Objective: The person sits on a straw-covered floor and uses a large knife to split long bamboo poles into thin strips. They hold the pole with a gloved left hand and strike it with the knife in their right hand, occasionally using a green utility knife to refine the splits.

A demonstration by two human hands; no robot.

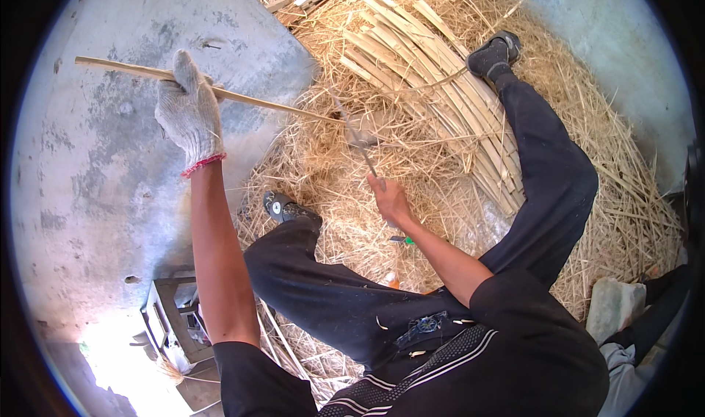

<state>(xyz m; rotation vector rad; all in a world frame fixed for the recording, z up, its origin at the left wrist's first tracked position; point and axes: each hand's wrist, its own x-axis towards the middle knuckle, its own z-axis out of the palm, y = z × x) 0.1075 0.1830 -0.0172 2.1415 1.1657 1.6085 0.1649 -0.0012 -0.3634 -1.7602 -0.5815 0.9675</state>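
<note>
Strip [272, 104] of pale, bamboo-like material is being gripped by the gloved left hand [189, 116], a little to the left of the strip's middle, with the fingers being curled around it and the thumb being raised; the fingertips are being hidden. Its long axis is running from upper left toward the right with a slight downward slope, and its right end is being extended over the straw [316, 189]. A thin-bladed tool [369, 160] is being held by the bare right hand [391, 199], whose fingers are being wrapped around its lower part. From those fingers the strip's right end is lying up and to the left, nearer to the right hand than to the left. The tool is being pointed up and leftward, steeply across the strip's line, and in the view is meeting that end; whether contact is being made cannot be told through the blur. Farther right, similar strips [459, 112] are being bedded side by side on the straw, beside the right leg [547, 134].
</note>
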